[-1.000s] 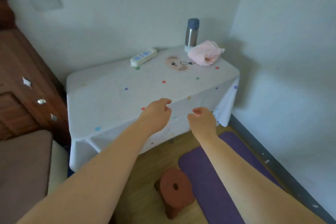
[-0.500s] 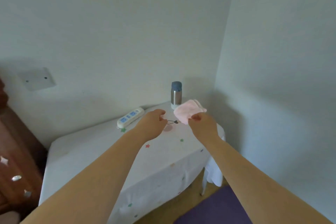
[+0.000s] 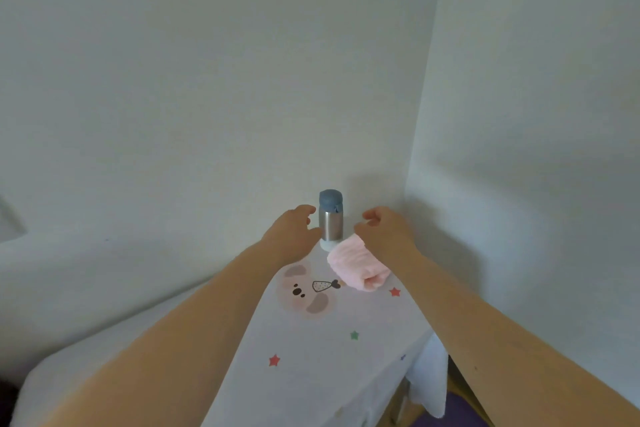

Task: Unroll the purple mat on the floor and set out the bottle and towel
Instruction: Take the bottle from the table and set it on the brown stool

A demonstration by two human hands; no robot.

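A steel bottle (image 3: 330,222) with a blue-grey cap stands upright in the far corner of the table, near the wall. A folded pink towel (image 3: 356,265) lies just in front of it. My left hand (image 3: 292,230) hovers at the bottle's left side with fingers loosely curled, holding nothing. My right hand (image 3: 384,230) hovers to the bottle's right, above the towel's far end, fingers also loosely curled and empty. A sliver of the purple mat (image 3: 457,414) shows on the floor at the bottom right.
The table wears a white cloth (image 3: 311,350) printed with stars and a bear face. Two white walls meet in a corner right behind the bottle. A strip of wooden floor (image 3: 453,381) shows beside the cloth's hanging edge.
Both hands have reached further across the table and now flank the bottle. The view has moved closer to the corner, so the power strip and stool have left the view.
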